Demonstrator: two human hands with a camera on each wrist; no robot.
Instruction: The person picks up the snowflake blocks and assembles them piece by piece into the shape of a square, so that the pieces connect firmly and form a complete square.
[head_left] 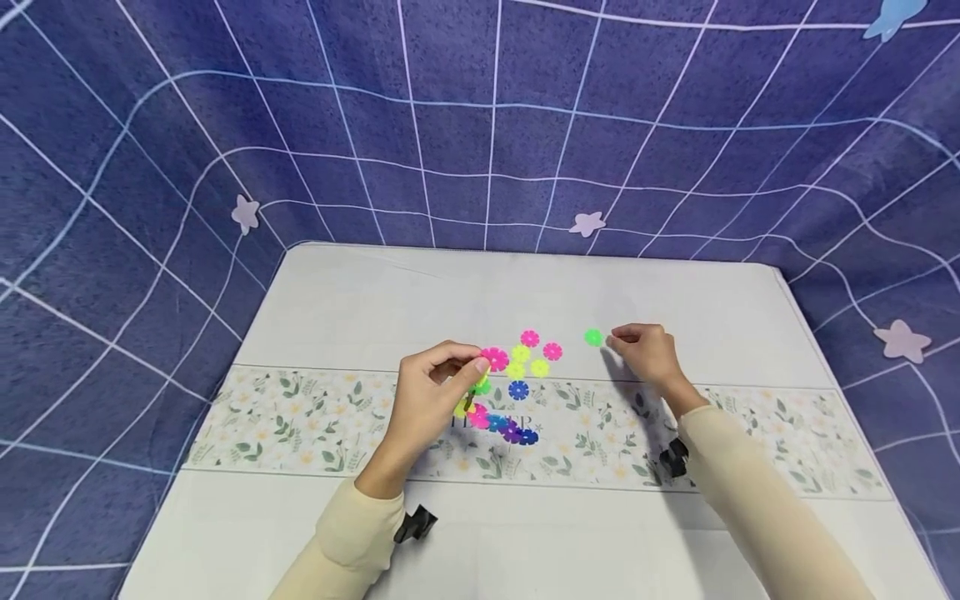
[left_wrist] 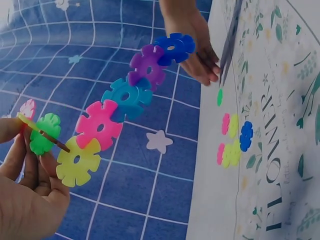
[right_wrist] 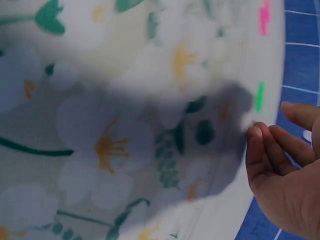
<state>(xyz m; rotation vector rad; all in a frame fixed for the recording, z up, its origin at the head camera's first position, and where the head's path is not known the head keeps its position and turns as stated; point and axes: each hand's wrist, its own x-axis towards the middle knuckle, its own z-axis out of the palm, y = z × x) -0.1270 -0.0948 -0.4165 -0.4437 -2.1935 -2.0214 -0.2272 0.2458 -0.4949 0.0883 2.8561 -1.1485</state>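
Observation:
My left hand point(head_left: 423, 396) pinches one end of a chain of interlocked, notched flower discs between thumb and fingers. Near those fingertips are a pink disc point(head_left: 495, 359), a green disc point(left_wrist: 45, 133) and a thin brown one seen edge-on. From there the chain runs through a yellow disc point(left_wrist: 78, 161), a pink, a light blue and a purple one to a dark blue disc point(left_wrist: 175, 48) at the free end. My right hand point(head_left: 647, 354) hovers just right of a loose green disc point(head_left: 593, 337) on the table. Its thumb stands apart from the loosely bent fingers, which hold nothing.
Loose pink discs point(head_left: 530, 338), yellow discs point(head_left: 540, 368) and a dark blue disc point(head_left: 518, 390) lie mid-table between the hands. A floral printed band point(head_left: 300, 417) crosses the white table point(head_left: 360, 308). Blue grid-patterned curtain point(head_left: 450, 125) encloses the back and sides.

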